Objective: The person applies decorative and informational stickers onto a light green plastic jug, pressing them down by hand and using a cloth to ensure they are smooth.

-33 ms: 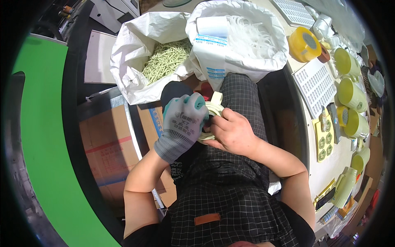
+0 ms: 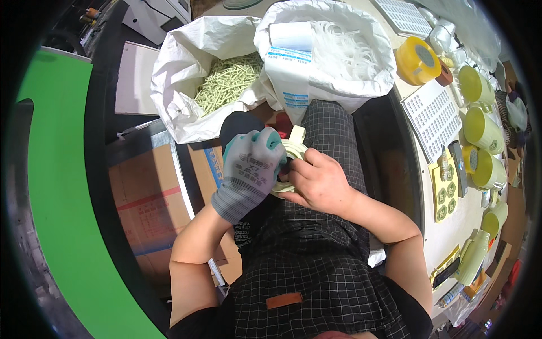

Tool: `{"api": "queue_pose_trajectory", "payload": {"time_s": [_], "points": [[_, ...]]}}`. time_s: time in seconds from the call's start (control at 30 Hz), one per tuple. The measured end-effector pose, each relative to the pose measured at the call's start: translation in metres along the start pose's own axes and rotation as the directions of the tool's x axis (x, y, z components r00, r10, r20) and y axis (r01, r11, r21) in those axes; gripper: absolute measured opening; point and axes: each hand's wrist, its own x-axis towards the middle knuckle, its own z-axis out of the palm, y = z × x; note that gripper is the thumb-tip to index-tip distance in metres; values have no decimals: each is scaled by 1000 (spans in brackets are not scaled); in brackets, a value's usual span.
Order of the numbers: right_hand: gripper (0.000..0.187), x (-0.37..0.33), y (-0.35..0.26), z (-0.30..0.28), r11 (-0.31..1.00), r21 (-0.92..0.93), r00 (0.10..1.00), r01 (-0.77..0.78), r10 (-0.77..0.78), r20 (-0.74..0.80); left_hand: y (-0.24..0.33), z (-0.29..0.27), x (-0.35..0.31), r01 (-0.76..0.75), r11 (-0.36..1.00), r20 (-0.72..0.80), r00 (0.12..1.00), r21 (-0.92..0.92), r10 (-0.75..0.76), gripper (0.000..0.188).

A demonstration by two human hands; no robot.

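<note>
The left hand [image 2: 254,161], in a grey knit glove with teal coating, was curled at the left edge of a pale-green, ring-shaped plastic part [image 2: 294,149] above the lap; its fingertips were hidden, so its hold could not be determined. The bare right hand [image 2: 323,183] was closed on the part's right side. Two white sacks [image 2: 174,62] stood ahead.

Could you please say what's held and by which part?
A pale green ring, by its rim in the right hand; unclear for the left hand.
</note>
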Motion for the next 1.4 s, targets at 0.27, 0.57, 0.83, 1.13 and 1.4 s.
{"api": "queue_pose_trajectory", "payload": {"time_s": [0.27, 0.57, 0.83, 1.13, 1.4], "points": [[34, -29, 16, -14, 630, 672, 793, -389, 600, -104, -91, 71, 70, 262, 538, 60, 930, -801, -363, 69], [64, -12, 93, 43, 400, 791, 563, -464, 822, -85, -118, 96, 74, 540, 81, 521, 835, -838, -178, 47], [28, 50, 112, 65, 5, 965, 610, -262, 776, 162, -80, 87, 61, 234, 791, -211, 886, -565, -413, 61], [28, 54, 108, 55, 151, 947, 667, -284, 741, 82, -70, 59, 69, -86, 996, -396, 915, 4, 81, 24], [28, -27, 84, 27, 179, 893, 559, -412, 824, 92, -52, 91, -4, 63, 870, -472, 819, -490, -325, 22]]}}
